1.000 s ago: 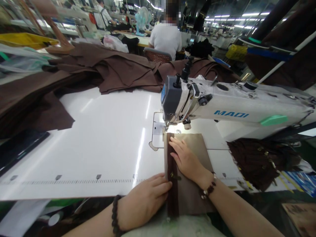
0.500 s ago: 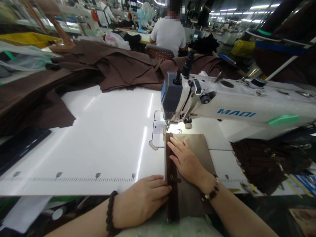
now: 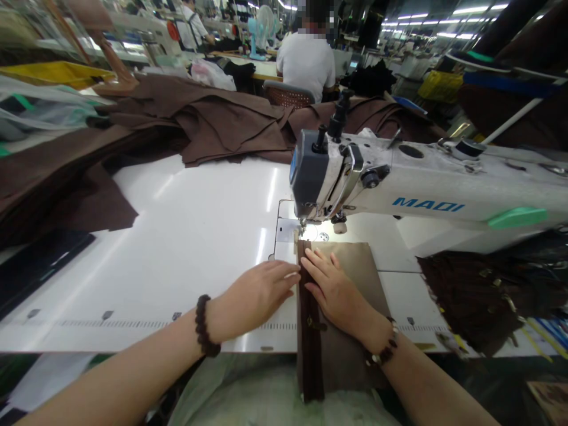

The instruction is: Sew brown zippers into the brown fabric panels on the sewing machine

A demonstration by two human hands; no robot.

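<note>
A tan fabric panel point(image 3: 355, 272) lies on the sewing table, its upper end just in front of the needle and presser foot point(image 3: 302, 228). Along its left side runs a dark brown zipper point(image 3: 313, 355) with a metal zipper pull point(image 3: 310, 322). My right hand point(image 3: 335, 290) rests flat on the panel, fingers spread, fingertips on the zipper strip. My left hand point(image 3: 257, 293) is at the panel's left edge, fingers stretched out and their tips touching the edge near the needle. The lower end of the panel hangs over the table's front edge.
The sewing machine point(image 3: 426, 189) spans the right side. Brown fabric pieces point(image 3: 235, 127) are heaped along the back and left. Dark zippered pieces point(image 3: 474, 296) lie at the right. A dark flat item point(image 3: 44, 266) lies at left. A person in white point(image 3: 306, 65) sits beyond.
My left hand has moved up along the panel's left edge, from beside the zipper pull to near the needle. My right hand and the panel have hardly moved.
</note>
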